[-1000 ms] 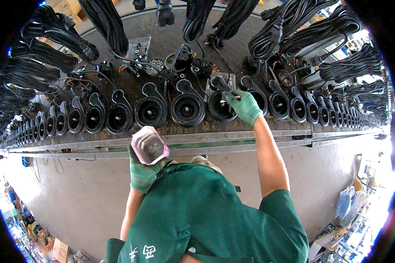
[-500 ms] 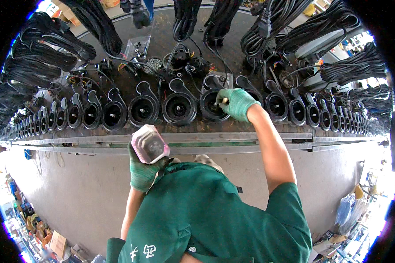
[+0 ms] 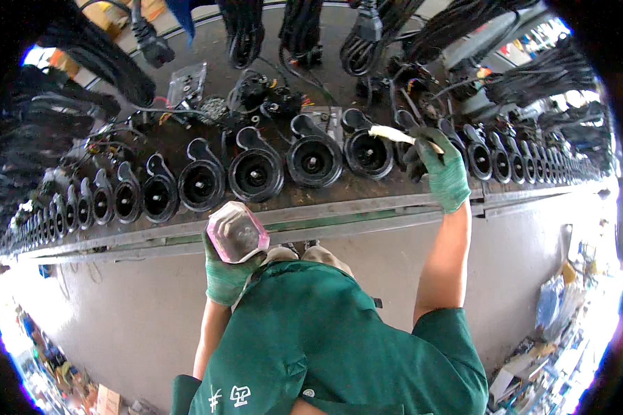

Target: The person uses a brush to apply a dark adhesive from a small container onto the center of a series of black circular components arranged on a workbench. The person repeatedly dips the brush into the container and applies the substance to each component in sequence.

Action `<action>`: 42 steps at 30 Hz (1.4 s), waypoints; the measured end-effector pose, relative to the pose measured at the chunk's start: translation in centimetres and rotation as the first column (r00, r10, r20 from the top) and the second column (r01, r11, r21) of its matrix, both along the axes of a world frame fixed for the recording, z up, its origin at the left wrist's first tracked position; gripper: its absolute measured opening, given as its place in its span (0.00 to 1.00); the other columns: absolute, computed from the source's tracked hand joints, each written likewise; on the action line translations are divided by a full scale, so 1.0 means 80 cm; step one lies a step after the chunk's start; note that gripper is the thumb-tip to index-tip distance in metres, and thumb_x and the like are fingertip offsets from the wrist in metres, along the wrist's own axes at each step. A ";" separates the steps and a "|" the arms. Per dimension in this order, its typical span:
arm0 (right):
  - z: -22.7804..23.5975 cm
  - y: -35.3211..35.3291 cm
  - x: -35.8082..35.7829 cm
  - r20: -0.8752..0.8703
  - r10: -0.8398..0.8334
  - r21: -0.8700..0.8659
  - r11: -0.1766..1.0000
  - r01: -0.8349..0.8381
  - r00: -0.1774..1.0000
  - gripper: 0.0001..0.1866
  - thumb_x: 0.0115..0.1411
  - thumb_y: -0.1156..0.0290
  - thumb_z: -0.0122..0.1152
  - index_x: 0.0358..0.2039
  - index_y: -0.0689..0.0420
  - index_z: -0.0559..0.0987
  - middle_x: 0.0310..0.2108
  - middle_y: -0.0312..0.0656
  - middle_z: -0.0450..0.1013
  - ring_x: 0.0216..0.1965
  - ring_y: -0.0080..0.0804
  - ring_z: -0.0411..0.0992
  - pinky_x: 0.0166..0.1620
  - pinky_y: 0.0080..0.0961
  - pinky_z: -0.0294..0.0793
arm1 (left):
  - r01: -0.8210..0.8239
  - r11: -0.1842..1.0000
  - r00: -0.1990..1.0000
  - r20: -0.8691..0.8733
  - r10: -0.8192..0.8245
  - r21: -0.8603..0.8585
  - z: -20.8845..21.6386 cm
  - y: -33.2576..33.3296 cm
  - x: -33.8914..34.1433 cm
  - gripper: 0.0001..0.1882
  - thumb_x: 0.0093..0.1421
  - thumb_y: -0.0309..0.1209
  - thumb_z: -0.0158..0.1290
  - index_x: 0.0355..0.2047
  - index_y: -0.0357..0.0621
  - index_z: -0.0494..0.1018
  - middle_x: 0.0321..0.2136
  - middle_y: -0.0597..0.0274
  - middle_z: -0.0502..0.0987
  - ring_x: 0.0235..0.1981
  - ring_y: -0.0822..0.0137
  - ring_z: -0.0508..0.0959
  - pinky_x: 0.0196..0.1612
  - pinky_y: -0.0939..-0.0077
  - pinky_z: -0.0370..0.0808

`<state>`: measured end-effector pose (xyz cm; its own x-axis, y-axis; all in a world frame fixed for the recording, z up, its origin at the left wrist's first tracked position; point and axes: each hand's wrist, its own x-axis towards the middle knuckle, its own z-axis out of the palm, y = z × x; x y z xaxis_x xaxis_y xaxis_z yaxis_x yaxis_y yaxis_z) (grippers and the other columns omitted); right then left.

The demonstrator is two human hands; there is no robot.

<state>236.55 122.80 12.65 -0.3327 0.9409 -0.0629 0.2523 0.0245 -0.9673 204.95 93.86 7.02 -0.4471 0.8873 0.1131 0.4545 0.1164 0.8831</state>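
Note:
My left hand (image 3: 227, 275), in a green-and-grey work glove, is closed around a small octagonal tub (image 3: 238, 234) with a pinkish rim. The tub is tilted, and whitish residue shows inside. My right hand (image 3: 441, 164), gloved the same way, grips a small brush (image 3: 392, 133) with whitish bristles that point left. The bristles are above the upper right edge of a round black motor housing (image 3: 369, 153) with a metal shaft in its middle. A similar black housing (image 3: 314, 160) stands to its left, and others are in line on both sides.
Bundles of black power cord (image 3: 241, 31) hang above the dark workbench (image 3: 208, 41). A clear bag of small parts (image 3: 186, 83) and a dish of small metal pieces (image 3: 215, 109) lie behind the housings. A metal rail (image 3: 353, 221) runs along the bench's front edge.
My right hand has come out of a housing and moved right with the brush, which now shows in full. The left hand still holds the tub. The view has turned slightly.

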 end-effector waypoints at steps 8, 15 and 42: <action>-0.067 -0.001 0.004 0.430 -0.047 0.074 0.997 0.017 0.902 0.08 0.68 0.68 0.62 0.44 0.57 0.82 0.28 0.36 0.77 0.28 0.21 0.69 0.34 0.25 0.72 | 0.099 0.995 0.981 0.171 -0.094 -0.021 -0.029 0.014 -0.020 0.50 0.40 0.34 0.78 0.62 0.41 0.62 0.59 0.57 0.71 0.62 0.58 0.71 0.68 0.63 0.64; -0.085 0.028 -0.040 0.319 0.088 -0.085 0.994 -0.064 0.944 0.11 0.68 0.64 0.64 0.43 0.58 0.83 0.27 0.33 0.77 0.25 0.19 0.68 0.31 0.24 0.70 | 0.106 0.994 0.959 0.264 -0.101 -0.003 -0.054 0.009 -0.031 0.58 0.40 0.34 0.80 0.66 0.40 0.54 0.60 0.58 0.71 0.62 0.60 0.71 0.68 0.64 0.65; 0.066 0.068 0.067 0.287 0.486 0.239 0.798 -0.553 0.826 0.11 0.58 0.78 0.68 0.42 0.57 0.82 0.33 0.42 0.80 0.33 0.26 0.77 0.39 0.26 0.76 | 0.002 0.995 0.917 0.397 -0.040 0.095 -0.040 0.107 0.183 0.58 0.41 0.30 0.79 0.68 0.43 0.54 0.63 0.58 0.69 0.63 0.61 0.71 0.67 0.64 0.69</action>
